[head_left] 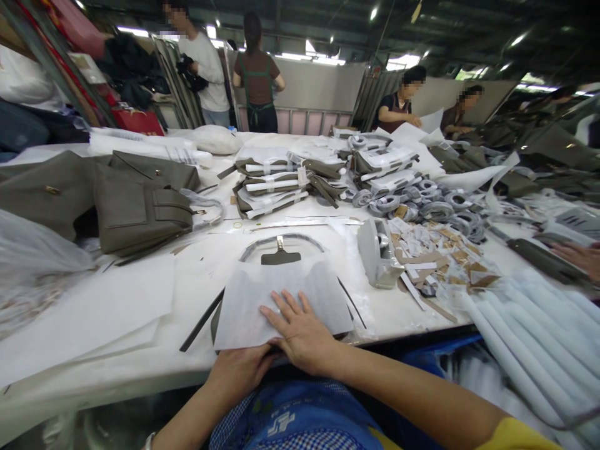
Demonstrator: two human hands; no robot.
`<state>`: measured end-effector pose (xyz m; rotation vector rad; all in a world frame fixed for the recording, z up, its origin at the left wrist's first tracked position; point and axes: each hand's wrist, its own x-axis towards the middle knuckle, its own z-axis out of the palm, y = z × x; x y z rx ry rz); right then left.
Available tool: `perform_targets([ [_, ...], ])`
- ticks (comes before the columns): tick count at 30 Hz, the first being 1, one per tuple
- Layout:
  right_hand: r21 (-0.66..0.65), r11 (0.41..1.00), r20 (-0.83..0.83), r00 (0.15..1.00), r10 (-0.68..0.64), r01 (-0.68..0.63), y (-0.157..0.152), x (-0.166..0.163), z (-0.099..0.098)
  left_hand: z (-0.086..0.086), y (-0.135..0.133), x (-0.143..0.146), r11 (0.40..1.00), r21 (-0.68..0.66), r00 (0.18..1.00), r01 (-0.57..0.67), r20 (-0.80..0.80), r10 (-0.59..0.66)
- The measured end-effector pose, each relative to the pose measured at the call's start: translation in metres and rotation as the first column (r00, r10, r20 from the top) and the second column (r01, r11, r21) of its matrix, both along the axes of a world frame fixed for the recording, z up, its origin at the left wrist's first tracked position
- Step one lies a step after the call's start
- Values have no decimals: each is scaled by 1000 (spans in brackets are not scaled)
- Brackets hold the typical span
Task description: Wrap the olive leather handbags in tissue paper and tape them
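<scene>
A sheet of white wrapping paper [262, 300] lies over a grey handbag at the table's near edge; only the bag's flap tab [280, 256] and wrapped handle [281, 240] show above the paper. My right hand [300, 331] lies flat on the paper, fingers stretched out. My left hand [241, 369] sits at the paper's lower edge beside it, fingers curled under the edge of the paper or bag; what they grip is hidden.
Finished grey handbags [135, 206] lie at the left. Stacks of wrapped bag parts [276, 181], rolls of tape [435, 209] and paper scraps [445, 250] cover the middle and right. White foam tubes [539, 337] hang at the right edge. Another person's hand [579, 256] reaches in; several people stand behind.
</scene>
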<state>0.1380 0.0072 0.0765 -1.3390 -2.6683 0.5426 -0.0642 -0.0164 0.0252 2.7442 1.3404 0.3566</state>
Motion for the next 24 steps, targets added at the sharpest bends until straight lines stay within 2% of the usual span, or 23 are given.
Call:
perform_targets([
  [3, 5, 1000, -25, 1000, -1, 1, -1, 0, -1, -1, 0, 1, 999, 38, 999, 11, -40, -10],
  [6, 3, 1000, -39, 999, 5, -5, -1, 2, -2, 12, -10, -1, 996, 72, 999, 46, -2, -46],
  [8, -1, 1000, -42, 999, 12, -12, -1, 3, -2, 33, -21, -2, 994, 92, 995, 55, 78, -63],
  [11, 6, 1000, -40, 999, 7, -7, -3, 1, -5, 76, -31, 5, 994, 103, 965, 36, 253, -61],
  [13, 17, 1000, -46, 999, -3, 3, -5, -1, -8, 97, -23, 15, 997, 63, 936, 33, 348, -53],
  [14, 20, 1000, -55, 998, -10, 11, -5, -2, -9, 101, -15, 20, 998, 44, 929, 40, 366, -53],
  [16, 8, 1000, -83, 996, -15, 16, -5, -1, -9, 95, 9, 27, 999, 4, 946, 46, 321, -45],
  [19, -103, 994, -138, 990, 19, -34, 5, 8, 2, 61, 39, 24, 999, -25, 990, 23, 142, -20],
  [22, -226, 968, -246, 968, 50, -108, 24, 24, 19, 32, 47, 12, 1000, 11, 997, -3, 82, 2],
  [24, -224, 966, -282, 957, 66, -133, 37, 35, 26, 24, 43, 6, 998, 59, 998, 0, 69, -5],
])
